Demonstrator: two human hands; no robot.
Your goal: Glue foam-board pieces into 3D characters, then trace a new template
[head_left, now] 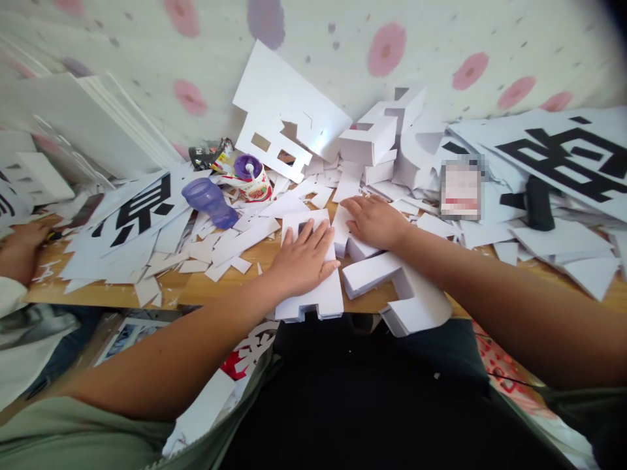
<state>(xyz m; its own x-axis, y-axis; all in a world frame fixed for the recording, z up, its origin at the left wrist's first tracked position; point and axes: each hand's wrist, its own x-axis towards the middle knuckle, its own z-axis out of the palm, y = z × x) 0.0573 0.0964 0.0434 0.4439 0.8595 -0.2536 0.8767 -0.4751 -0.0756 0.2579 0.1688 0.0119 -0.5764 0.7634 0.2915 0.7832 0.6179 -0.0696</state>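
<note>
My left hand (304, 261) lies flat with fingers spread on a white cut-out board piece (326, 299) at the table's front edge. A square hole shows under its fingertips. My right hand (376, 220) rests palm down, fingers apart and slightly bent, over a white boxy piece (360, 249) just to the right. Most of that piece is hidden beneath the hand. Nearer to me, a hooked, thick-sided white letter-like piece (416, 290) overhangs the table edge below my right wrist.
White scraps (230, 251) litter the wooden table (112, 294). A purple cup (210, 201) and a food tub (257, 186) stand behind. Cut boards (274, 98) and boxy letters (375, 134) lean at the wall. A black tool-like object (539, 203) lies right; another person's hand (22, 245) is left.
</note>
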